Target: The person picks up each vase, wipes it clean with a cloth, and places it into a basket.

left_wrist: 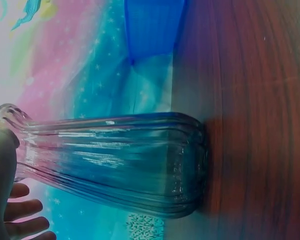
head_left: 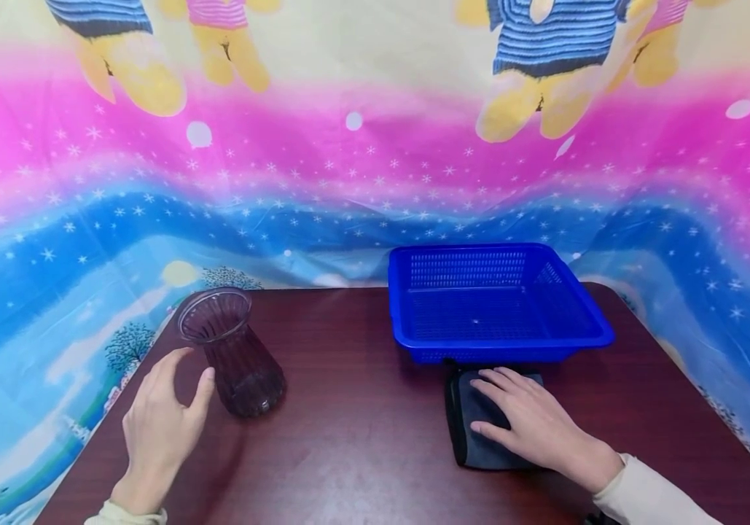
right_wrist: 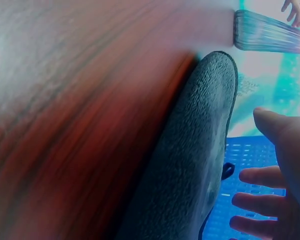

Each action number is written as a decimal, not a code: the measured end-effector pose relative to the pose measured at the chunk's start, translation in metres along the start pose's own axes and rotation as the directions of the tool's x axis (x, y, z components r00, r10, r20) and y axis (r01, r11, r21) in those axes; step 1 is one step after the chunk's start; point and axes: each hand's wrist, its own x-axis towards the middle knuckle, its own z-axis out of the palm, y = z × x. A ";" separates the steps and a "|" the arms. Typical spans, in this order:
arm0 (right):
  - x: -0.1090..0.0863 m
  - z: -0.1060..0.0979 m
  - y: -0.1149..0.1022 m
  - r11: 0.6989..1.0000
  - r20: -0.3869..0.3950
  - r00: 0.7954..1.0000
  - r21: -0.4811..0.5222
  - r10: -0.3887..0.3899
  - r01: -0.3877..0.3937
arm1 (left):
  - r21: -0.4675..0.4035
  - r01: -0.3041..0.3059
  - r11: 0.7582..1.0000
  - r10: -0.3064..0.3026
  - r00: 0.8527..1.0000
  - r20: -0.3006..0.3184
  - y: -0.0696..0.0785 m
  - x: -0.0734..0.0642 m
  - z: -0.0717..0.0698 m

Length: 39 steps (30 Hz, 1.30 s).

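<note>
A clear ribbed glass vase (head_left: 243,372) with a flared rim stands upright on the left part of the table. My left hand (head_left: 163,423) is beside it, thumb and fingers spread apart, not wrapped round the glass. In the left wrist view the thumb overlaps the neck of the vase (left_wrist: 120,160); whether it touches cannot be told. On the right lies a dark grey, fuzzy fabric pouch (head_left: 489,452) with a black edge and a small black loop (right_wrist: 228,171). Over the pouch is my right hand (head_left: 535,423), fingers outstretched; contact is unclear.
A blue plastic basket (head_left: 502,343) with perforated walls sits at the back right, just behind the pouch. The dark reddish-brown wooden table (head_left: 348,423) ends at a patterned cloth (head_left: 348,168) hanging behind and along both sides.
</note>
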 end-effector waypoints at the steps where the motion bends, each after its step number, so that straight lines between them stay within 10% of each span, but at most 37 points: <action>1: 0.000 0.000 0.001 1.000 0.003 1.000 0.001 0.005 -0.005 | 0.003 0.010 1.000 -0.010 1.000 0.014 -0.001 0.001 0.001; 17: -0.005 0.004 0.021 1.000 0.083 0.996 0.001 0.023 -0.023 | -0.113 0.143 0.983 -0.107 0.955 0.277 -0.006 0.024 0.010; 39: -0.005 -0.003 0.037 0.996 0.257 0.966 0.078 0.031 -0.052 | -0.316 0.204 0.926 -0.096 0.941 0.325 -0.006 0.035 0.023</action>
